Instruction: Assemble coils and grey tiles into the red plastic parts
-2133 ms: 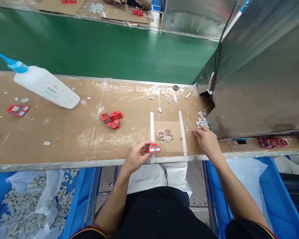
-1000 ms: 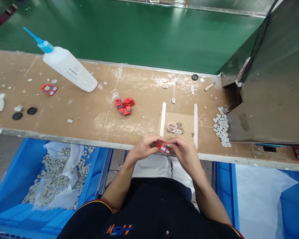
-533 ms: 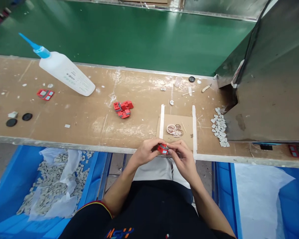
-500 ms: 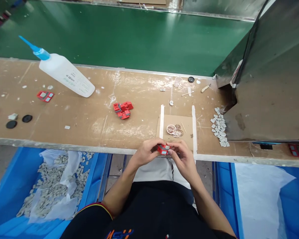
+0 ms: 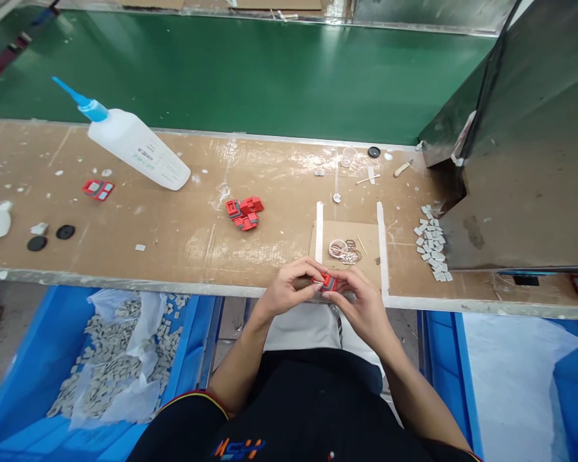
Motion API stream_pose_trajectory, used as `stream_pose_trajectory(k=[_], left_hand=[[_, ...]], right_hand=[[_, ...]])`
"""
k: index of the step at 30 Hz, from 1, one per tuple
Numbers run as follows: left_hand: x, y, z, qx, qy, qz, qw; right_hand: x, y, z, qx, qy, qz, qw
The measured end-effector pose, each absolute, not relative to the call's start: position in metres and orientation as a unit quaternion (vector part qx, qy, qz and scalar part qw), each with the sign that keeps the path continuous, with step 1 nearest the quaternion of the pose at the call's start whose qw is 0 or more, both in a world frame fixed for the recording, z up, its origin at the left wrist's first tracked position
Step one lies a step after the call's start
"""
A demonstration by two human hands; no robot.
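Between both hands, just over the bench's front edge, is a small red and grey plastic part [image 5: 327, 282] like a toy vehicle body. My left hand [image 5: 291, 285] pinches its left end between thumb and fingers. Gripping the right end is my right hand [image 5: 359, 295], its thumb below and fingers above. The fingers cover much of the part. Just beyond the hands, a cardboard sheet [image 5: 368, 231] held by white tape bears a small cup [image 5: 338, 248], glossy brown smears and a thin stick [image 5: 361, 244].
Several red parts [image 5: 245, 213] lie left of the cardboard. A white bottle with a blue nozzle [image 5: 137, 147] leans back left. Small grey pieces [image 5: 432, 244] are heaped beside a dark metal housing [image 5: 525, 147]. A blue bin [image 5: 24, 366] of grey pieces stands lower left. Behind runs a green belt [image 5: 250, 70].
The red part has been turned in the fingers, so its pale windowed side no longer faces up. The view has shifted slightly, moving the bench contents rightward.
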State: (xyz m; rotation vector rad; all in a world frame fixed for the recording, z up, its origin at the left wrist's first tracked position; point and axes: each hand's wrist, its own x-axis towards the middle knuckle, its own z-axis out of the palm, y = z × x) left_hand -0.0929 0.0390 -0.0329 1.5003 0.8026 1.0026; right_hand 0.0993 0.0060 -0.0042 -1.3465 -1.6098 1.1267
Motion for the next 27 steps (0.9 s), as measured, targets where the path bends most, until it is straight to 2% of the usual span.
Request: stream_pose_trajectory(k=[5,8,11,13,17,22,27], left_hand=[[-0.093,0.04,-0.033,0.645,0.345,0.419,0.538],[-0.091,0.039,-0.035,0.627,0.348,0.43,0.548],[-0.09,0.037,-0.038,0.581,0.342,0.415,0.611],[-0.09,0.036,-0.039,0.577,0.349,0.394,0.625],[-0.092,0.037,-0.036,0.645,0.38,0.369,0.55],[-0.096,0.042,-0.032,0.72,0.362,0.346,0.481],[-0.091,0.037,-0.032,0.741,0.359,0.341,0.454]], right_hand=[[0.095,0.004,-0.008,-0.536,-0.642,0.408,0.367],[0.091,0.001,-0.016,-0.529,-0.603,0.43,0.414],[0.088,-0.002,-0.023,-0.513,-0.536,0.481,0.467],[0.088,-0.003,-0.024,-0.517,-0.53,0.475,0.476],[0.093,0.0,-0.013,-0.538,-0.624,0.383,0.418],[0.102,0.01,-0.001,-0.505,-0.715,0.355,0.329],[0.102,0.016,-0.009,-0.498,-0.738,0.325,0.318]])
